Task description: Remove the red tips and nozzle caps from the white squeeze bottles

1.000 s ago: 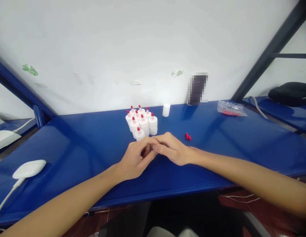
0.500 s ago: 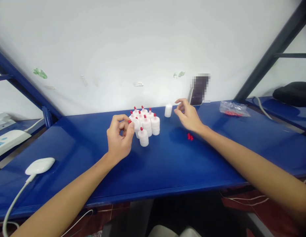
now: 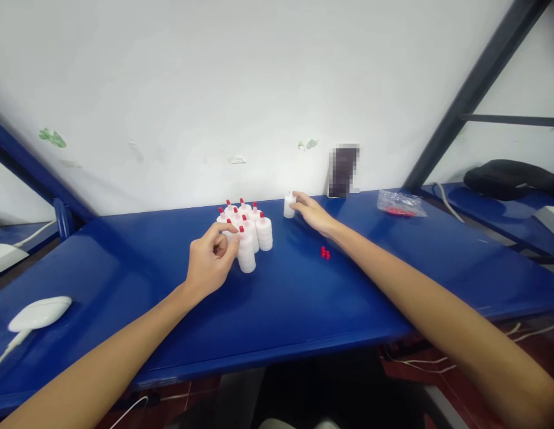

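White lone bottle (image 3: 288,208) stands upright, at nine o'clock from the nearer right hand (image 3: 316,214); fingers meet its side, whether clamped I cannot tell; left hand (image 3: 209,257) curls, fingers nearly together.

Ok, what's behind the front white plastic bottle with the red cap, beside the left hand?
More red-capped white plastic bottles, standing in a cluster. Lower parts of several can't be seen, covered by the front bottle, left hand and one another.
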Demonstrator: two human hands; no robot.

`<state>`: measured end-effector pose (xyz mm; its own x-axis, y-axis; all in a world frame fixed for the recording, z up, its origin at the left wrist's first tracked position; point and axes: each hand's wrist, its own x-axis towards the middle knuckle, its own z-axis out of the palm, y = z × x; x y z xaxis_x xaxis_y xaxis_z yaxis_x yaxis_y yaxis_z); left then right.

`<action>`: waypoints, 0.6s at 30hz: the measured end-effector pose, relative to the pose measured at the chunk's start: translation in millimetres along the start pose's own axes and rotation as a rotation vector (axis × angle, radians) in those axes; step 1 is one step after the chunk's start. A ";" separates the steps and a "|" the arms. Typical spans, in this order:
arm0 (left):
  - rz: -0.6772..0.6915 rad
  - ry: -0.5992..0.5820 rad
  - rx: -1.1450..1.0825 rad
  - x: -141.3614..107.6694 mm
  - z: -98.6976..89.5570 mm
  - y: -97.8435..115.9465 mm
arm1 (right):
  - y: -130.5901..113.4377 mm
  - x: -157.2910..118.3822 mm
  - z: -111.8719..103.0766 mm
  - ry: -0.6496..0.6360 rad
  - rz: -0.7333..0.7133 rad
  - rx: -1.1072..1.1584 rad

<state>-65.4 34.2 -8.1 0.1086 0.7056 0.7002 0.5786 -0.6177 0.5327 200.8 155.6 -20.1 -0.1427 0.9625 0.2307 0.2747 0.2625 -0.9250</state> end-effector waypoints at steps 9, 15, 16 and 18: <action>0.129 0.110 -0.038 -3.9 -7.0 -4.8 | 3.7 -7.2 -4.2 0.025 -0.012 0.038; 0.579 -0.288 -0.072 -22.2 1.1 37.5 | 7.6 -8.1 -13.4 0.094 -0.089 -0.157; 0.595 -0.409 -0.086 -24.9 5.6 44.4 | 9.5 -8.8 -13.9 0.085 -0.111 -0.190; 0.529 -0.580 -0.143 -27.7 14.7 50.6 | 13.0 -10.2 -14.4 0.053 -0.144 -0.209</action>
<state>-27.2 -11.5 -7.6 0.7657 0.3507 0.5392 0.2279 -0.9318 0.2824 219.6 150.2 -30.2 -0.1463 0.9151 0.3758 0.4469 0.4000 -0.8002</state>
